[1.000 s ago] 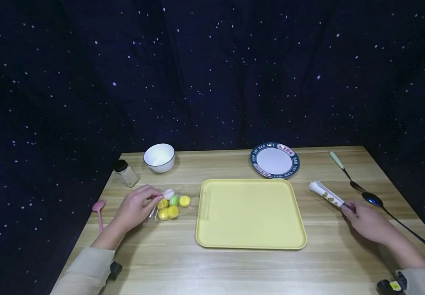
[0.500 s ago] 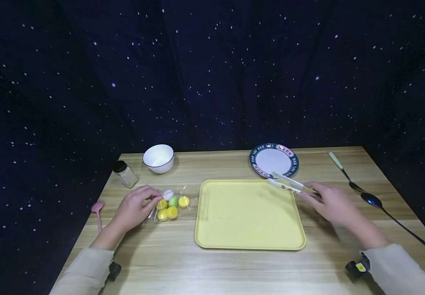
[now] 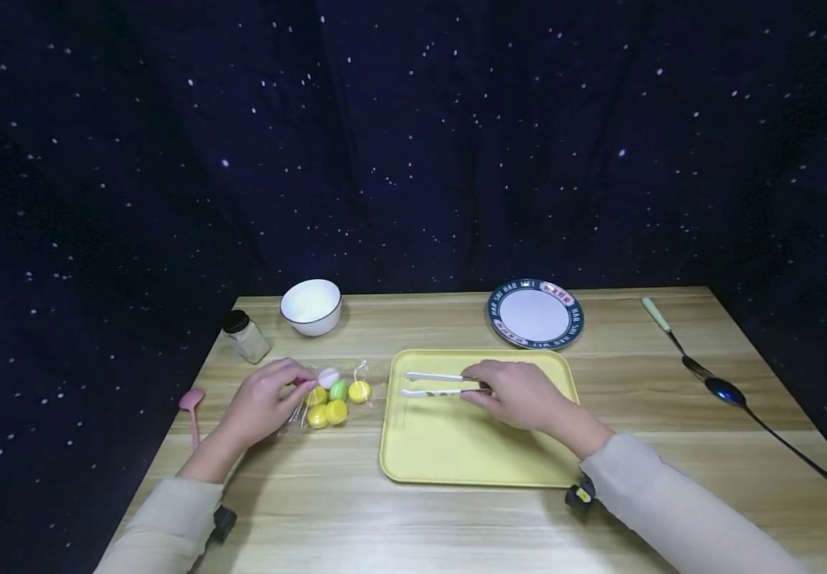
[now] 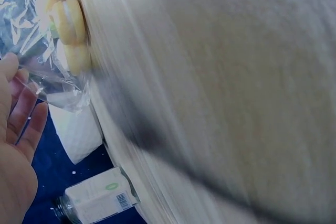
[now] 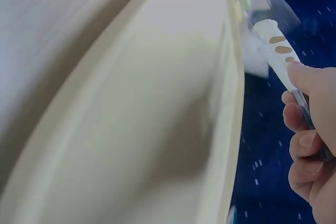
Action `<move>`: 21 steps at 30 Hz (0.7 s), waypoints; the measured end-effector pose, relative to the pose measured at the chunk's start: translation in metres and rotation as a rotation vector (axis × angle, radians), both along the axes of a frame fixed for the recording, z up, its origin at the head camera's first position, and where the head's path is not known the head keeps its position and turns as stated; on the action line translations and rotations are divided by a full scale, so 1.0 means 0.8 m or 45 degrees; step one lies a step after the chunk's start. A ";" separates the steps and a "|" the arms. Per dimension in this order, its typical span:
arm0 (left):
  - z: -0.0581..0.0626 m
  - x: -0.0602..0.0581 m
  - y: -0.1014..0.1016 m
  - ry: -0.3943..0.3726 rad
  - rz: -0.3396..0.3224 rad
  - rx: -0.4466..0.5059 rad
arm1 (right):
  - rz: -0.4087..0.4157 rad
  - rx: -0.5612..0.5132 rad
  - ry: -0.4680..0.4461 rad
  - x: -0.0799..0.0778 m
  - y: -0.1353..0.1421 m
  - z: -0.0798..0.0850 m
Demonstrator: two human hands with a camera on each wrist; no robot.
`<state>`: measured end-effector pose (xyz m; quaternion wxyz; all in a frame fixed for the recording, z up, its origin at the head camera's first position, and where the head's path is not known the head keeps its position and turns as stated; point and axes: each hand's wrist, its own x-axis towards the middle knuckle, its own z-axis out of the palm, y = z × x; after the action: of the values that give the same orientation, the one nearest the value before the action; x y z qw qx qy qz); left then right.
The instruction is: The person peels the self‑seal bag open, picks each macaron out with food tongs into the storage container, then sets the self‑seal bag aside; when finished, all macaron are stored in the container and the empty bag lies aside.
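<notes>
Currently, the right hand [image 3: 521, 395] grips tongs [image 3: 433, 376] over the tray [image 3: 470, 454], their tips apart; left of the tray, the left hand [image 3: 262, 402] pinches the edge of a clear bag of sweets [image 3: 337, 389]. The tray's left rim lies between tongs and bag. Behind the tray are a plate [image 3: 537, 316] and, leftward, a bowl [image 3: 313, 309] and jar [image 3: 248, 341]; right of it, a fork [image 3: 682, 343] and dark spoon [image 3: 732, 399]. The right sleeve [image 3: 643, 486] partly hides the tray's right side, and fingers hide the tongs' rear end.
</notes>
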<state>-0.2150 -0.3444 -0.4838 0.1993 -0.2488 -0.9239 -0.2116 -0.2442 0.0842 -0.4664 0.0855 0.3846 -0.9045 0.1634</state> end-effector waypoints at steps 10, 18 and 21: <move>0.000 -0.001 0.001 -0.022 0.007 0.002 | 0.054 0.059 -0.003 -0.016 -0.056 -0.012; -0.001 -0.001 -0.001 -0.017 0.001 0.004 | 0.101 0.128 -0.062 -0.022 -0.089 -0.008; 0.000 -0.001 0.000 -0.019 0.000 0.010 | 0.101 0.166 -0.062 -0.023 -0.101 -0.006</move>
<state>-0.2154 -0.3443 -0.4836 0.1934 -0.2466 -0.9245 -0.2170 -0.2625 0.0038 -0.4714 0.0318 0.4209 -0.8990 0.1167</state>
